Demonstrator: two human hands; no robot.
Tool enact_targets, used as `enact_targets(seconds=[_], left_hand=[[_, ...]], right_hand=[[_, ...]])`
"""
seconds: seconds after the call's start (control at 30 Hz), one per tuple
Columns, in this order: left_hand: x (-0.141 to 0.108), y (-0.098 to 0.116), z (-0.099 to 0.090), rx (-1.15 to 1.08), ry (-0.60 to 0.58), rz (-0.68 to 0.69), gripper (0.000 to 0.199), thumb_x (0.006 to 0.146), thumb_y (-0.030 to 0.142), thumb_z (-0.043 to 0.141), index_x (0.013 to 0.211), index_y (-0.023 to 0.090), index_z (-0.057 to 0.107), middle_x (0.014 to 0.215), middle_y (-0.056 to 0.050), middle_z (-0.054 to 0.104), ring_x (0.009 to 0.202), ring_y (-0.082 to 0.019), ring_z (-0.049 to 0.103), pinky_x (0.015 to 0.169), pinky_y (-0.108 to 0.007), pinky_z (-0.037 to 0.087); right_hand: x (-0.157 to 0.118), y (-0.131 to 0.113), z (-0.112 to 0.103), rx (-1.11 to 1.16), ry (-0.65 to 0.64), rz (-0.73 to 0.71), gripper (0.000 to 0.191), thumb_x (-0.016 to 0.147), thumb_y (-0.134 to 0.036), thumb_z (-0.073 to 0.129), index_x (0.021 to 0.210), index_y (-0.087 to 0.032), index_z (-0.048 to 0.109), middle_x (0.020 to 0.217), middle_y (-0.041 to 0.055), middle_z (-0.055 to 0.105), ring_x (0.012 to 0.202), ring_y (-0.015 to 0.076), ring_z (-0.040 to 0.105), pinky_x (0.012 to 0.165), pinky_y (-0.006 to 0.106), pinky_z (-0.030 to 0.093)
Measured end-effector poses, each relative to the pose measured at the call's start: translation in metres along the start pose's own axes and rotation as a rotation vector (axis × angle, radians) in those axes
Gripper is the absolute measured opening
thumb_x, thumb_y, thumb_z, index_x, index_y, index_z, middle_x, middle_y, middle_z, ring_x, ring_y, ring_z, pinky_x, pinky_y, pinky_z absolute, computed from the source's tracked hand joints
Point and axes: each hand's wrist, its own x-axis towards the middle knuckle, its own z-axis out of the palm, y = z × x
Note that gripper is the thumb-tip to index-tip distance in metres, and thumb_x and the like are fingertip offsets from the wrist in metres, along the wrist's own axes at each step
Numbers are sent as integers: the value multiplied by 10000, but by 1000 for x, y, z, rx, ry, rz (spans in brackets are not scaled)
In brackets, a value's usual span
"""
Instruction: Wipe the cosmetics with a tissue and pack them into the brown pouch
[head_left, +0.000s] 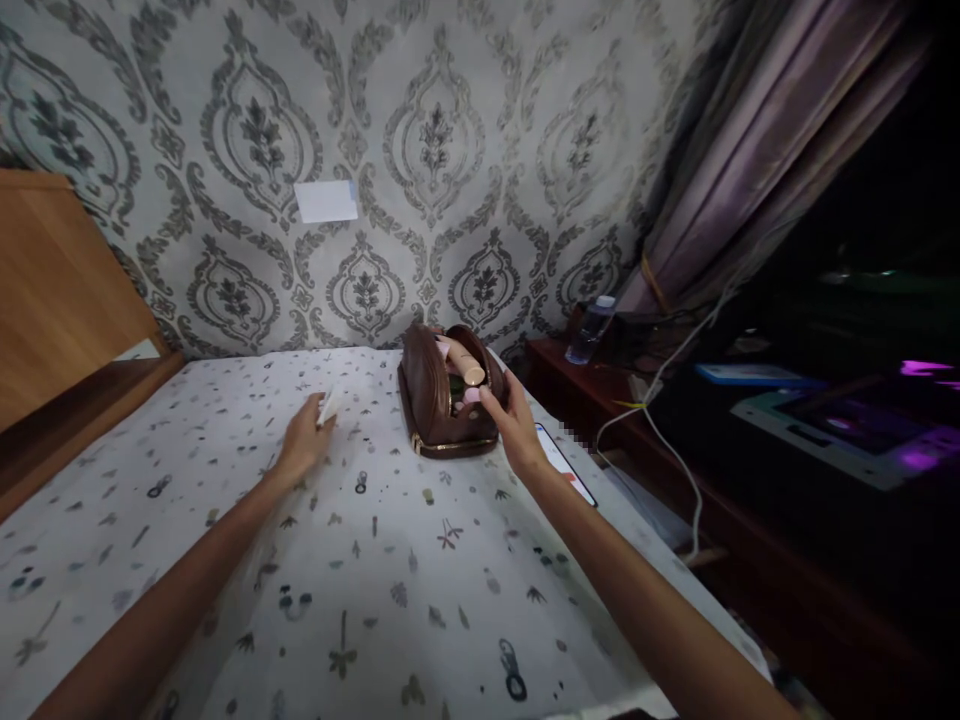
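Note:
A brown zip bag with a gold zipper stands open on the patterned white sheet. Inside it a beige tube-like item sticks up among small pink and dark things that I cannot make out. My right hand is at the bag's right side, thumb over the opening's rim and fingers along the outer wall, closed on it. To the left of the bag, above the sheet, my left hand pinches a small thin white item, kind unclear.
A phone with a lit screen lies beside my right forearm. On the reddish-brown side table stands a clear plastic bottle, near white cables. A wooden headboard-like panel borders the left; patterned wallpaper is behind.

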Motion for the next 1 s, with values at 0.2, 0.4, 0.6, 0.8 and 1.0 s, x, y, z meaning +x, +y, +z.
enact_targets(seconds=[0.2,0.4,0.6,0.8,1.0], left_hand=[[-15,-23,-33,593,-427,103,894,744,695,628,1499,254,436,1560,-174,406,1428,-439,358,1142,-561,314],[-23,-31,-30,610,-390,159,716,895,683,406,1477,271,473,1572,-145,404,1435,-377,382,1148,-521,322],[-34,-24,-16,653,-266,165,570,974,506,345,1441,218,496,1549,-191,419,1450,-395,335,1131,-665,242],[-50,11,12,592,-127,437,395,986,329,374,1270,184,608,1379,-167,581,1360,-337,441,1138,-613,286],[-71,29,60,405,-253,617,305,978,286,431,1195,198,627,1240,-131,631,1206,-275,553,1066,-497,436]], right_hand=[[-5,8,5,-116,34,-96,989,742,-605,730,1514,-154,307,1564,161,370,1441,272,372,1225,433,268],[-9,11,6,-147,50,-145,850,802,-571,684,1495,-229,330,1530,126,418,1415,281,400,1195,496,303],[-37,19,5,-116,78,-89,779,833,-559,648,1462,-200,362,1456,156,485,1343,298,474,1130,505,384],[-63,37,8,-176,111,-31,762,863,-541,600,1476,-167,342,1478,185,440,1361,308,449,1159,527,336],[-72,44,4,-220,48,-65,725,874,-462,598,1493,-200,325,1515,168,394,1405,305,394,1166,544,338]])
